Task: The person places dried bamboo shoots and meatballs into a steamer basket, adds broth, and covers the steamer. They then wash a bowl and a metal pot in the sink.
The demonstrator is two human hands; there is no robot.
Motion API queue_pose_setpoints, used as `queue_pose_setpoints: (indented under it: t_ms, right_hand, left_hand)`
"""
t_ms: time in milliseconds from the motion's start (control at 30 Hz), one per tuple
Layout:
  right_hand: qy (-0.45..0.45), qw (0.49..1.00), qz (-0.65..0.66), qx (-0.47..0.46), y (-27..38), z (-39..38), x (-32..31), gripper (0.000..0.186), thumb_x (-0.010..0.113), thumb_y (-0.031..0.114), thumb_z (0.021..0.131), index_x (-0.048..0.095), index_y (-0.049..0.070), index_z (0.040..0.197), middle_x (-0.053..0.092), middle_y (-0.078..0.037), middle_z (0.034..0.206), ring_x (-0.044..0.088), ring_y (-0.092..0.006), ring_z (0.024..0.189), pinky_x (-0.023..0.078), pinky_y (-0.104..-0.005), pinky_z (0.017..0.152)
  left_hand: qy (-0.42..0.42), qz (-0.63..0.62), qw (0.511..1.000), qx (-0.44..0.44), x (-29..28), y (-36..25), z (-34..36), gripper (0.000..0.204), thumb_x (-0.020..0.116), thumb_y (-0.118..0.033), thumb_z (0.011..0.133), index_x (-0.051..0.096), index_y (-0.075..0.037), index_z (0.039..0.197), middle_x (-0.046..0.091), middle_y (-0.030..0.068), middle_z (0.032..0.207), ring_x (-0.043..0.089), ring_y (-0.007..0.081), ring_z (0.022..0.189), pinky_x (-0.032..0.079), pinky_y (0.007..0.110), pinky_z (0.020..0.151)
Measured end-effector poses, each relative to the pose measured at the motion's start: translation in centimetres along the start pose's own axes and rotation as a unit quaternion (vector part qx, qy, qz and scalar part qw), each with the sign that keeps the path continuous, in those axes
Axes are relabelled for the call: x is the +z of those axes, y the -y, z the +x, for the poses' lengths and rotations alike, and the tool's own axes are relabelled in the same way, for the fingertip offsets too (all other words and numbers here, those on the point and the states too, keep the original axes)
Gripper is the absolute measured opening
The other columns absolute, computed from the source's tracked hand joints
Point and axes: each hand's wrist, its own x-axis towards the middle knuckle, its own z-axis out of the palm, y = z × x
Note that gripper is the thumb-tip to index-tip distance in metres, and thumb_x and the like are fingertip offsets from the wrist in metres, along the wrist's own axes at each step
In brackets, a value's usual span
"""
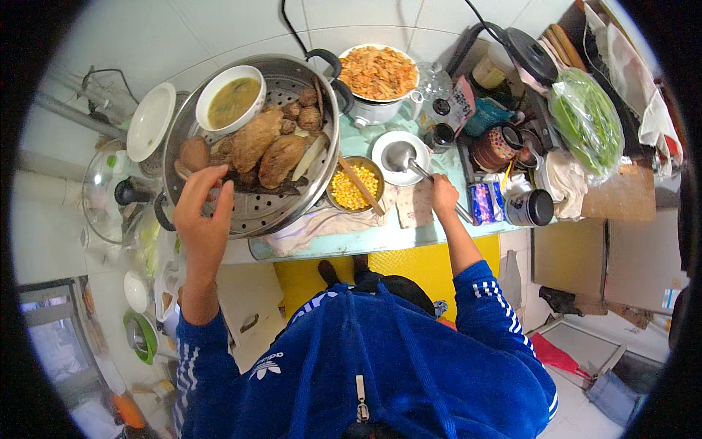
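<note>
Right of centre, the right hand (pixel 444 195) grips a ladle (pixel 400 155) slanting up-left. Frame left, the left hand (pixel 206 201), fingers parted, overhangs a steamer (pixel 272 207).

The right grip (pixel 444 196) holds a metal ladle (pixel 399 156) over a white plate (pixel 402 179).

One large metal steamer (pixel 289 77); one bowl of broth (pixel 202 108); one portion of yellow corn (pixel 347 192); one heap of orange flakes (pixel 378 72); one ladle (pixel 397 155); one clear bag of green vegetables (pixel 585 121); one glass lid (pixel 102 183).
</note>
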Motion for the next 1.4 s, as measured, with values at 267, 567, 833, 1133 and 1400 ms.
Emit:
queue_pose_setpoints:
  t_ms: [267,567,833,1133,1400]
  right_hand:
    - [0.051,0.999,0.014,-0.003,0.1,2.0,-0.6,0.019,0.048,0.019,0.081,0.061,0.013,0.093,0.064,-0.014,0.087,0.063,-0.0317,0.078,0.049,-0.0424,0.064]
    - [0.089,0.994,0.051,0.021,-0.1,5.6,-0.5,0.018,0.06,0.023,0.07,0.068,0.017,0.085,0.065,-0.011,0.083,0.062,-0.0305,0.077,0.049,-0.0403,0.066]
    - [0.067,0.998,0.009,0.008,0.8,9.3,0.3,0.015,0.058,0.02,0.07,0.066,0.015,0.082,0.064,-0.015,0.081,0.062,-0.032,0.078,0.049,-0.0423,0.064]
    - [0.079,0.996,0.007,-0.031,1.0,6.0,-1.4,0.018,0.047,0.014,0.078,0.06,0.008,0.088,0.064,-0.016,0.086,0.063,-0.0318,0.08,0.049,-0.0425,0.063]
    - [0.046,0.998,0.029,-0.036,2.9,1.5,-3.9,0.032,0.057,0.024,0.076,0.054,0.011,0.105,0.062,-0.014,0.096,0.061,-0.0344,0.08,0.048,-0.0446,0.066]
  left_hand:
    - [0.051,-0.108,0.993,0.02,1.8,-2.5,-3.5,0.015,0.057,0.005,0.076,0.062,0.001,0.09,0.062,0.0118,0.089,0.058,0.0163,0.077,0.045,0.023,0.064]
    - [0.094,-0.142,0.985,-0.038,4.3,-2.9,-4.8,0.014,0.056,0.005,0.077,0.061,0.003,0.089,0.062,0.0111,0.086,0.056,0.0151,0.072,0.044,0.023,0.063]
    - [0.103,-0.154,0.981,-0.05,5.6,-4.0,-4.7,0.012,0.056,0.004,0.078,0.061,0.002,0.089,0.062,0.0102,0.086,0.055,0.0145,0.07,0.043,0.023,0.064]
    - [0.098,-0.159,0.98,-0.068,3.9,-3.4,-5.0,0.011,0.056,0.004,0.078,0.062,0.003,0.088,0.062,0.0107,0.087,0.055,0.0142,0.071,0.043,0.023,0.064]
    - [0.057,-0.123,0.984,-0.117,0.1,-0.6,-7.9,0.013,0.051,0.003,0.081,0.061,0.004,0.09,0.062,0.0094,0.087,0.058,0.0138,0.073,0.045,0.024,0.068]
